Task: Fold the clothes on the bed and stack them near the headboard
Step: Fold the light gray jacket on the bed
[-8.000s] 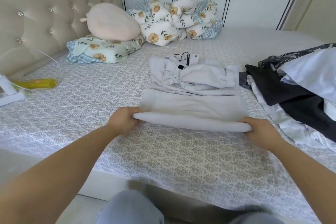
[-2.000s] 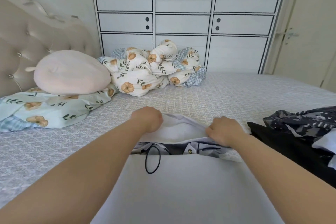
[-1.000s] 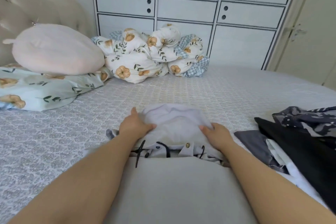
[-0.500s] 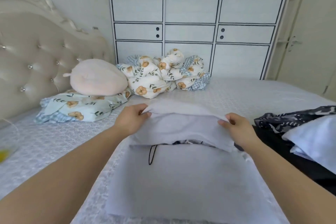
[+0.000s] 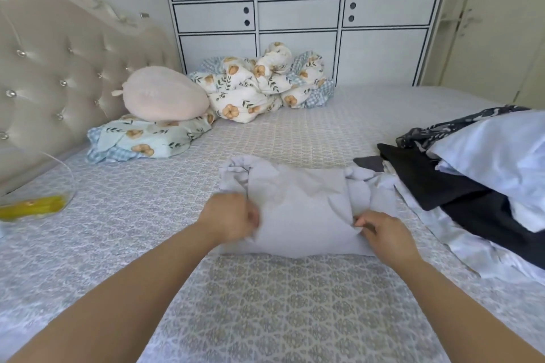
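Your left hand (image 5: 228,219) is curled onto the left edge of the pale grey garment (image 5: 298,209), fingers bunched into the cloth, though it's a bit blurred so the exact finger layout is hard to read. Your right hand (image 5: 380,233) is pinching the right edge of the same garment, thumb and fingertips closed on a bit of fabric.

The garment sits folded into a rough rectangle on the bed (image 5: 280,303), about mid-bed and nearer to you than the pillows. Its far end is lumpy, with rolled bits of cloth sticking out at the far left and far right corners.

Right of it, touching or just beside its right side, is the pile of unfolded clothes (image 5: 472,186): black stuff, white stuff, and a dark patterned piece on the far side.

Over on the left is the tufted headboard (image 5: 59,82), with a pink cushion (image 5: 165,94) resting on a floral pillow (image 5: 141,141) near it. A bundled floral blanket (image 5: 259,85) sits at the far side of the bed against the white wardrobe (image 5: 298,15). At the left edge there's something yellow (image 5: 32,206) with a thin white cable looped over it.
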